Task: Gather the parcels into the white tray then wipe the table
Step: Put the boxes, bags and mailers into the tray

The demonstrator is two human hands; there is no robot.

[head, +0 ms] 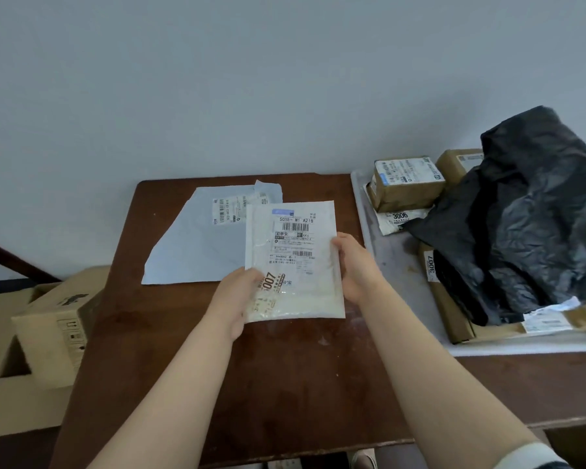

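Parcel (293, 262) lengthwise, label end away.

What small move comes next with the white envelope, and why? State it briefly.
Probably carry the white envelope rightward into the white tray: the left hand and right hand grip its edges, and the tray's left strip lies bare.

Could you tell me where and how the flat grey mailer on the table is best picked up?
Pinch the grey mailer at its near edge by the left corner, coming from the front left. It lies flat and thin, that edge lies free, and the white parcel covers its right side.
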